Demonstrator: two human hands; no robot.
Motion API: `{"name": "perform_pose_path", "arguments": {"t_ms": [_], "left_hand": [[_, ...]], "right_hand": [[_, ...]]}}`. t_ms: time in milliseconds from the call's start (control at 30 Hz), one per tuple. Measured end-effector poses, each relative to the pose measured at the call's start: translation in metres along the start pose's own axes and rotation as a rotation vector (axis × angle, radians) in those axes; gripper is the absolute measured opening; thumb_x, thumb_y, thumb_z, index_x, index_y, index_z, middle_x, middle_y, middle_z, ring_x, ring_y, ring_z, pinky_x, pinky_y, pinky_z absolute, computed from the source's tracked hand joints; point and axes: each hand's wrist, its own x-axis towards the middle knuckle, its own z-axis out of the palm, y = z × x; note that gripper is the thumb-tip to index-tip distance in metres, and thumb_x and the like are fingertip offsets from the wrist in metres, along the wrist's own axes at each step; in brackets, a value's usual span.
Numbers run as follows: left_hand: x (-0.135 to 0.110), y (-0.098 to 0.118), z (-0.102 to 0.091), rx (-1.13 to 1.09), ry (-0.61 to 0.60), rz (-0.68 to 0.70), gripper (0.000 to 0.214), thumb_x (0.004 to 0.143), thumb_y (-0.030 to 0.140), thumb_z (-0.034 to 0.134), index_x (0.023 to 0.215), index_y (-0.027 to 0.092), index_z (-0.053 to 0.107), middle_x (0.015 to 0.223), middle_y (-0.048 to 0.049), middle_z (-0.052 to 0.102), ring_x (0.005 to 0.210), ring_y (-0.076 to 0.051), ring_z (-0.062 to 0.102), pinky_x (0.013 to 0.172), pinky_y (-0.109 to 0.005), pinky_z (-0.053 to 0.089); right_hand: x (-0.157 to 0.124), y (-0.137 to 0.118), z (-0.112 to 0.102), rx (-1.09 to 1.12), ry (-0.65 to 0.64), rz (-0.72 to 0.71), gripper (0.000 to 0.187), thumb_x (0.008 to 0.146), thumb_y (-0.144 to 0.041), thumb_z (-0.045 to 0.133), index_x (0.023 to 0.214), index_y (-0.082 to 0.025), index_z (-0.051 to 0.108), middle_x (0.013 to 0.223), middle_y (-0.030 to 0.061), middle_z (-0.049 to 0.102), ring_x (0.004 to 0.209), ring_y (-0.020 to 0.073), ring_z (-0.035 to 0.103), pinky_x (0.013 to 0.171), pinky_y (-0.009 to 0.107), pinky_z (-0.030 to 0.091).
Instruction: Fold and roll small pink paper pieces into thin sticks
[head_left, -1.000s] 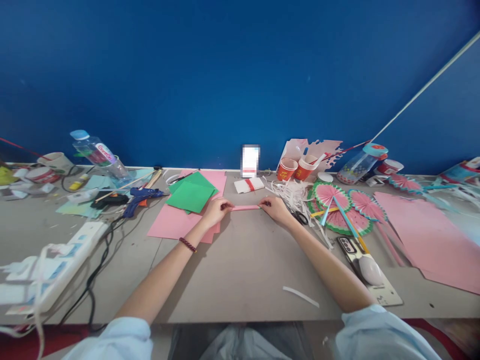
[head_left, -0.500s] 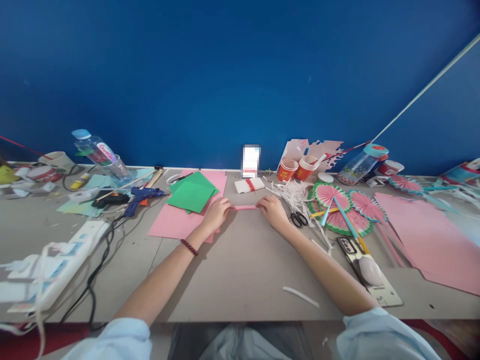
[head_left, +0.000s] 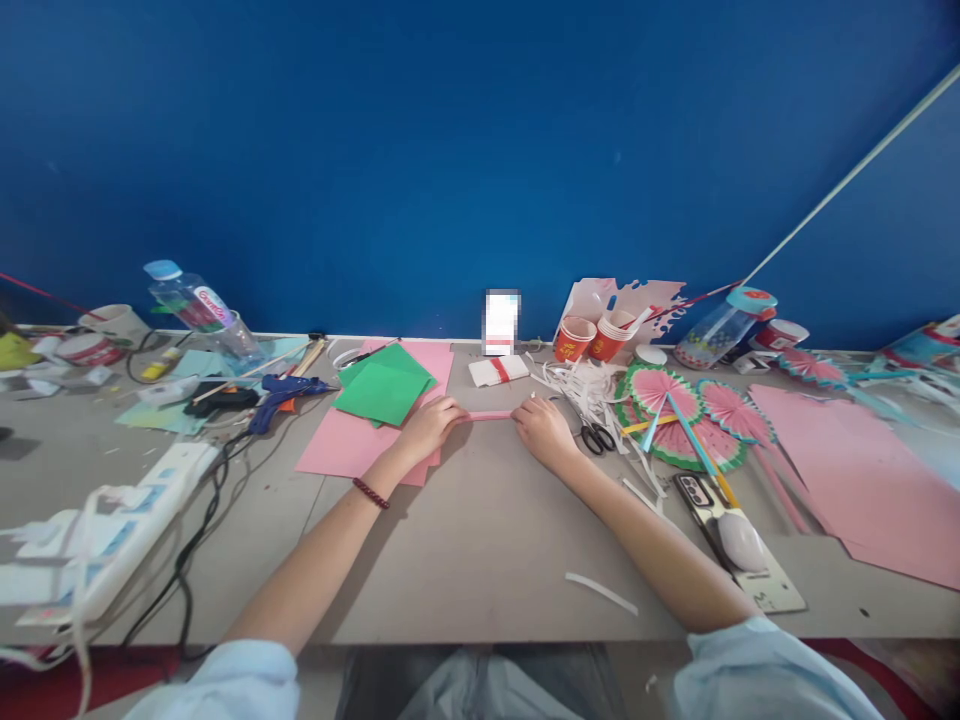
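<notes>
A narrow folded strip of pink paper (head_left: pixel 489 415) stretches crosswise between my hands, low over the grey table. Its left end is pinched in the fingers of my left hand (head_left: pixel 433 427). At the other end, the fingers of my right hand (head_left: pixel 544 430) are closed on it; both ends are hidden under the fingers. Green paper sheets (head_left: pixel 382 390) lie on pink sheets (head_left: pixel 330 445) just left of my left hand. Black-handled scissors (head_left: pixel 598 438) rest close to the right of my right hand, beside white paper strips (head_left: pixel 589 385).
A blue glue gun (head_left: pixel 281 395), a power strip (head_left: pixel 150 520) and cables lie on the left. To the right are watermelon-patterned paper fans (head_left: pixel 664 400), a phone (head_left: pixel 776 590) and pink sheets (head_left: pixel 885 480). Red paper cups (head_left: pixel 575 340) stand near the blue wall.
Both hands keep hold of the pink strip and have barely shifted. My left wrist and forearm have moved slightly to the left.
</notes>
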Motion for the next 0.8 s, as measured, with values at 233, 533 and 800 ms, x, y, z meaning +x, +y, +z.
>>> {"name": "perform_pose_path", "arguments": {"t_ms": [233,533,800], "left_hand": [[0.002,0.014,-0.004,0.365,-0.124,0.068,0.016,0.089,0.011,0.051,0.098,0.015,0.064,0.087,-0.0065,0.059,0.083,-0.020,0.055,0.073,-0.033,0.044],[-0.011,0.062,0.013,0.527,-0.122,-0.129,0.027,0.081,-0.002,0.044,0.098,0.009,0.063,0.096,-0.0152,0.058,0.089,-0.027,0.052,0.076,-0.039,0.043],[-0.014,0.089,0.015,0.470,-0.095,-0.288,0.046,0.087,0.027,0.046,0.129,0.009,0.048,0.110,-0.0183,0.055,0.099,-0.031,0.048,0.076,-0.041,0.040]], "right_hand": [[-0.004,-0.009,0.001,-0.093,-0.022,-0.024,0.017,0.085,-0.008,0.050,0.092,-0.012,0.065,0.100,0.0125,0.062,0.098,0.0246,0.052,0.082,0.032,0.037],[-0.013,-0.029,-0.005,-0.100,-0.084,0.060,0.035,0.090,-0.012,0.041,0.123,-0.013,0.053,0.105,0.0160,0.062,0.096,0.0251,0.058,0.081,0.034,0.043],[-0.024,-0.048,-0.005,-0.095,-0.089,0.093,0.053,0.088,-0.026,0.047,0.140,-0.012,0.041,0.129,0.0220,0.052,0.120,0.0305,0.049,0.098,0.042,0.038]]}}
